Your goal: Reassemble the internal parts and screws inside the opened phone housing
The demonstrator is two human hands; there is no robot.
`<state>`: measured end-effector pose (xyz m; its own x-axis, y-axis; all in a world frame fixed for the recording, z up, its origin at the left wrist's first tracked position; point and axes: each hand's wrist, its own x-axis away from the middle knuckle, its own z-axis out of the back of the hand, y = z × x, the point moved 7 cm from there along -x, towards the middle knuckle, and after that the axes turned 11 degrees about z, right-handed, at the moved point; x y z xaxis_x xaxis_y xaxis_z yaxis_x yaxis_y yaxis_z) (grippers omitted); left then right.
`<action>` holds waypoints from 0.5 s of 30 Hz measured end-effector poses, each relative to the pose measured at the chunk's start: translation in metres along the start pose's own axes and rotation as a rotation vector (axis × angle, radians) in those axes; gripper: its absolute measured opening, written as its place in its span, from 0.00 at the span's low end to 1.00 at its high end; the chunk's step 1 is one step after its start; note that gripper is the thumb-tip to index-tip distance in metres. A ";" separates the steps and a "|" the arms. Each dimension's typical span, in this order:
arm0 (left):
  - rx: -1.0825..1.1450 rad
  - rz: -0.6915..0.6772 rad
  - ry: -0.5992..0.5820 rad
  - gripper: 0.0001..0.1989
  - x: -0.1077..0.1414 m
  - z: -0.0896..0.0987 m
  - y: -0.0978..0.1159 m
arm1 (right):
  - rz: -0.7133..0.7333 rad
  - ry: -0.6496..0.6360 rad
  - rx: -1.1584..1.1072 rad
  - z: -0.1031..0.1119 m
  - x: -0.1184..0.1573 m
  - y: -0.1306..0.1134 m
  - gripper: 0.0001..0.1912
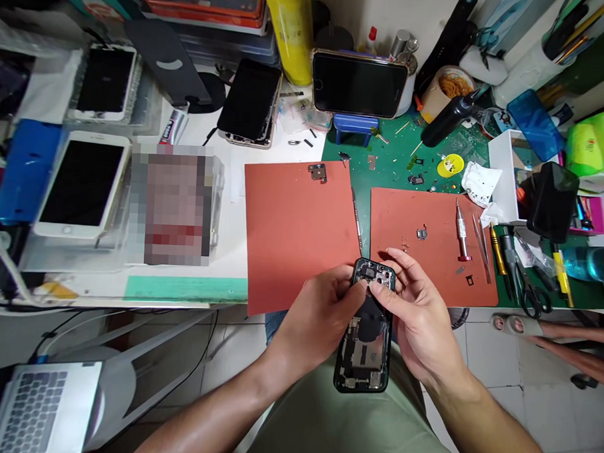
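Note:
An opened black phone housing [365, 349] with its inner parts showing is held upright above my lap, at the table's front edge. My left hand [325, 314] grips its left side, the thumb pressed near the top inside. On the other side my right hand [412, 311] holds the right edge, its thumb tip at the upper parts and its fingers behind. Both thumb tips nearly meet over the top section; what lies beneath them is hidden. Behind the phone are two reddish mats, the left one [296, 233] with a small metal plate [317, 172] on it.
The right mat [404, 278] bears a screwdriver [460, 230], tweezers [481, 248] and small parts. Scissors [532, 296] lie further right. A phone [359, 84] leans on a blue stand [355, 127] at the back. More phones, one white-framed [82, 183], are at left.

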<state>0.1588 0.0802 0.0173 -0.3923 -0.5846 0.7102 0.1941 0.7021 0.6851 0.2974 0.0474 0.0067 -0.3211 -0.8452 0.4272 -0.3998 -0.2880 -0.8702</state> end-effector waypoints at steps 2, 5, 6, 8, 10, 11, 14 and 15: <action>-0.006 0.003 0.009 0.18 0.000 0.001 0.000 | 0.006 -0.009 -0.003 -0.001 0.000 0.000 0.32; -0.010 0.004 0.015 0.18 0.000 0.001 0.000 | 0.011 -0.018 -0.001 -0.001 0.000 0.000 0.32; -0.013 0.004 0.018 0.18 0.000 0.001 0.000 | 0.012 -0.020 0.000 -0.001 0.000 0.000 0.32; -0.023 0.004 0.026 0.19 0.000 0.001 0.000 | 0.014 -0.021 0.001 -0.002 0.000 -0.001 0.32; -0.030 0.004 0.032 0.19 0.000 0.001 0.000 | 0.017 -0.019 0.002 -0.001 0.000 -0.001 0.32; -0.032 0.006 0.033 0.19 0.000 0.001 -0.001 | 0.019 -0.019 0.002 -0.001 0.000 -0.001 0.31; -0.026 0.018 0.029 0.18 -0.002 0.002 -0.003 | 0.025 -0.025 0.006 0.000 -0.001 -0.001 0.30; -0.022 0.022 0.025 0.18 -0.002 0.002 -0.004 | 0.030 -0.027 0.009 0.001 -0.001 -0.001 0.30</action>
<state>0.1574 0.0794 0.0134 -0.3654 -0.5795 0.7285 0.2218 0.7059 0.6727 0.2986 0.0485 0.0069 -0.3091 -0.8655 0.3941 -0.3825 -0.2663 -0.8848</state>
